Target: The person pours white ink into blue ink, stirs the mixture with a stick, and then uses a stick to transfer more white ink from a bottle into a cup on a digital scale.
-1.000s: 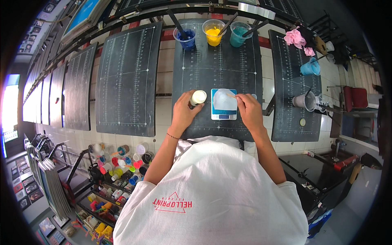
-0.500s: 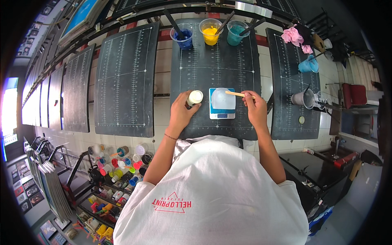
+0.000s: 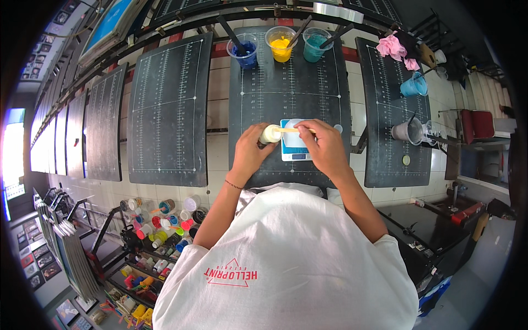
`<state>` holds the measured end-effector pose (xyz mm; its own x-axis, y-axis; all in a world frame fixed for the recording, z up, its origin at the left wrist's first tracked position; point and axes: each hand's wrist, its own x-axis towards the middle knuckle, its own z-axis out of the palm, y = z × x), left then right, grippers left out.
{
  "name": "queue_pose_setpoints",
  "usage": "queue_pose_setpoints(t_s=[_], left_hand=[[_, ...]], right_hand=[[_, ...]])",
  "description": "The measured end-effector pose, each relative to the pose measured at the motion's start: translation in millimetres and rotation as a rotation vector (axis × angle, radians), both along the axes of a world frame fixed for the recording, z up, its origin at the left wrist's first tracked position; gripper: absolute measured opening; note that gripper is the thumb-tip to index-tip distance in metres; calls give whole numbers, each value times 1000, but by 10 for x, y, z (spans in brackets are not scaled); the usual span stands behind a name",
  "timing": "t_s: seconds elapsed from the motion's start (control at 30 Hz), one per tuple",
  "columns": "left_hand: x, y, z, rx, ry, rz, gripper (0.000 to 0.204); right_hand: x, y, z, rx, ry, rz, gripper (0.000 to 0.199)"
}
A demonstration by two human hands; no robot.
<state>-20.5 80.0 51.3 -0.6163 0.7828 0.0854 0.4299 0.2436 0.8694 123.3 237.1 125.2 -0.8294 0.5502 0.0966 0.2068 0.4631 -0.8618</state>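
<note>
My left hand [image 3: 252, 149] is wrapped round a small white jar [image 3: 270, 135], its open mouth tilted toward the right. Between the fingers of my right hand [image 3: 324, 144] is a flat wooden stick [image 3: 289, 130], whose far end reaches the jar's mouth. Whether the tip dips inside is hard to make out. Beneath my right fingers lies a small digital scale [image 3: 291, 157], blue on top with a white front. A whitish translucent sheet or shallow dish [image 3: 293, 141] rests on it, partly covered by my right hand.
Cups of blue paint [image 3: 246, 59], yellow paint [image 3: 281, 54] and teal paint [image 3: 316, 54], each with a stirrer, line the far end of the black board [image 3: 258, 107]. On the right board [image 3: 385, 159] are a light-blue cup [image 3: 413, 86], a grey cup [image 3: 406, 132] and crumpled pink cloth [image 3: 391, 47].
My right hand has moved left over the scale, bringing the stick from above the whitish sheet or dish to the jar. The jar has come slightly right and tilted.
</note>
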Motion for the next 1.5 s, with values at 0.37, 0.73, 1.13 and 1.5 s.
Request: queue_pose_setpoints(t_s=[0.37,0.73,1.13,1.5], left_hand=[[19,26,70,-15,62,-19,45],[7,35,49,-60,20,-19,46],[-17,-26,-84,-59,54,41,44],[-36,-119,-109,-133,28,59,49]], right_hand=[[-108,-9,-167,-304,-104,3,26],[12,117,-202,-525,-80,-120,29],[209,271,-406,-489,-20,-244,29],[286,211,-747,216,-19,-125,19]])
